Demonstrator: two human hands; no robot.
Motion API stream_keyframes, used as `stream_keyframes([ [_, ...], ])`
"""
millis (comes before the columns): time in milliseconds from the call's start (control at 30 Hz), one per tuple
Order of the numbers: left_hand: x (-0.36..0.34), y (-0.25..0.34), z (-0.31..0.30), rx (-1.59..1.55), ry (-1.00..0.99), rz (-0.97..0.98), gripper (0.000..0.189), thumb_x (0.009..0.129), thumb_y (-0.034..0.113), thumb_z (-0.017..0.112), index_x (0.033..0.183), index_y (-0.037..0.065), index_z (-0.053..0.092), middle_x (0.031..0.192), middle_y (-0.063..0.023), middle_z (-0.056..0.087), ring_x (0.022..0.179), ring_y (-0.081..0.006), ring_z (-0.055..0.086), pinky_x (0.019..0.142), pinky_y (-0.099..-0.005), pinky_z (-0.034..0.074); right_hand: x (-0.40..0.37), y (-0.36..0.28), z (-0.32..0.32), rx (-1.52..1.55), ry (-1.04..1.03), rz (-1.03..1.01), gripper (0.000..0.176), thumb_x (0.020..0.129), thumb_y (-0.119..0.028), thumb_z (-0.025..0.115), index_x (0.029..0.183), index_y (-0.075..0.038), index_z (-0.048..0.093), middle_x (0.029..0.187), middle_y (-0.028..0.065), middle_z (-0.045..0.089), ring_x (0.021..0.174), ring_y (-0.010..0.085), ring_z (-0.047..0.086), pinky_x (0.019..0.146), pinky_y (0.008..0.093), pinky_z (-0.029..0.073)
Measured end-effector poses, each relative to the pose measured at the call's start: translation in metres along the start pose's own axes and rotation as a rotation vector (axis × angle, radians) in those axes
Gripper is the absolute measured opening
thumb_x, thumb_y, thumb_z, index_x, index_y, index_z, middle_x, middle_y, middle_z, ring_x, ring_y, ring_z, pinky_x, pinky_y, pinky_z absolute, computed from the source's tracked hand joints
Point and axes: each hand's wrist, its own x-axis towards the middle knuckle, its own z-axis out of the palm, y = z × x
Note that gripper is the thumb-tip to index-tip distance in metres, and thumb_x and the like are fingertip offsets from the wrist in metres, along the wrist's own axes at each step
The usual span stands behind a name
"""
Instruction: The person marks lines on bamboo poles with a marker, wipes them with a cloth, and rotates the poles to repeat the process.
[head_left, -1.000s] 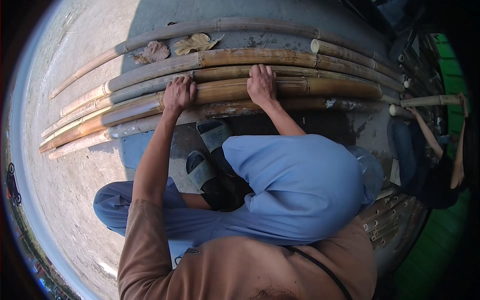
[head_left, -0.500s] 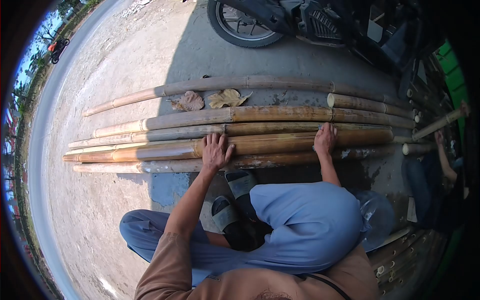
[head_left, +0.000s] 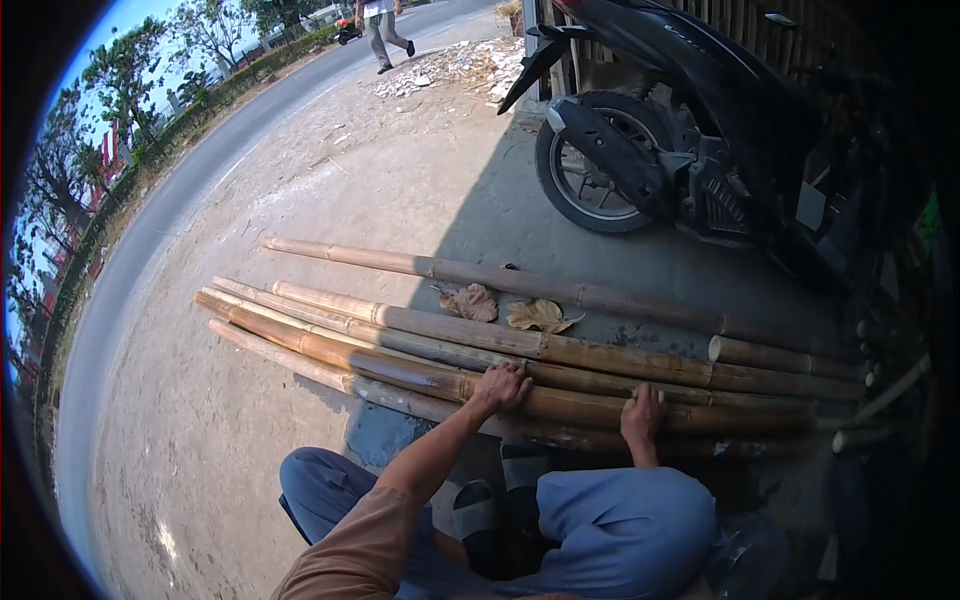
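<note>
Several bamboo poles lie side by side on the ground in front of my knees. My left hand (head_left: 500, 389) rests over the thick brown bamboo pole (head_left: 570, 406), just right of a node, with its fingers curled over the far side. Farther right on this pole, my right hand (head_left: 643, 411) is closed and pressed to the top. What lies under its fingers is hidden. A mottled bamboo pole (head_left: 400, 396) lies on my near side, and a lighter bamboo pole (head_left: 450, 330) lies beyond.
Two dry leaves (head_left: 540, 316) lie between the far poles. A parked black motorbike (head_left: 690, 150) stands beyond them on the right. A person (head_left: 382, 30) walks near the road (head_left: 170, 210) at the upper left. Cut bamboo ends (head_left: 870, 370) cluster at the right.
The view has tilted up, bringing more of the motorbike and a walking person into sight. My right hand has slid left along the pole, nearer my left hand, which stays beside the node.
</note>
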Motion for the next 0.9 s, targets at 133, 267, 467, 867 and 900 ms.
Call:
stream_keyframes([
  [133,-0.002,0.006,-0.007,0.000,-0.050,-0.031,0.048,0.108,0.045,0.045,0.118,0.005,0.069,0.125,-0.0206,0.071,0.126,-0.0383,0.062,0.108,-0.0543,0.047,0.000,0.128,-0.030,-0.172,0.202,0.086,0.015,0.086,-0.003,0.065,0.095,-0.007,0.053,0.099,0.0157,0.059,0.099,0.0424,0.056,0.090,0.0583,0.044],
  [267,-0.001,0.002,0.007,-0.018,0.068,-0.007,0.048,0.108,0.045,0.045,0.119,0.005,0.069,0.126,-0.0207,0.071,0.127,-0.0382,0.062,0.108,-0.0537,0.047,0.010,0.045,-0.023,-0.194,-0.036,0.156,0.016,0.088,-0.007,0.066,0.101,-0.006,0.058,0.106,0.0160,0.065,0.110,0.0397,0.059,0.096,0.0560,0.046],
  [467,-0.001,0.003,0.005,-0.003,0.009,-0.018,0.047,0.107,0.045,0.047,0.122,0.006,0.067,0.130,-0.0211,0.069,0.128,-0.0390,0.061,0.107,-0.0523,0.048,-0.009,-0.113,0.042,0.133,-0.157,-0.395,0.017,0.083,-0.009,0.064,0.096,-0.007,0.055,0.101,0.0142,0.060,0.104,0.0396,0.055,0.089,0.0543,0.044],
  [867,-0.002,0.007,0.005,-0.012,0.054,-0.049,0.049,0.106,0.046,0.046,0.121,0.004,0.068,0.128,-0.0207,0.070,0.128,-0.0381,0.060,0.109,-0.0523,0.048,-0.002,0.104,-0.026,-0.250,0.216,0.074,0.015,0.086,-0.006,0.064,0.098,-0.005,0.054,0.103,0.0171,0.061,0.104,0.0446,0.057,0.094,0.0579,0.045],
  [900,-0.002,0.007,0.007,-0.012,0.064,-0.048,0.049,0.106,0.045,0.047,0.121,0.004,0.068,0.128,-0.0208,0.070,0.128,-0.0381,0.061,0.109,-0.0524,0.047,-0.001,0.088,-0.022,-0.221,0.153,0.103,0.015,0.086,-0.006,0.064,0.098,-0.005,0.055,0.104,0.0169,0.062,0.106,0.0441,0.057,0.094,0.0580,0.045],
])
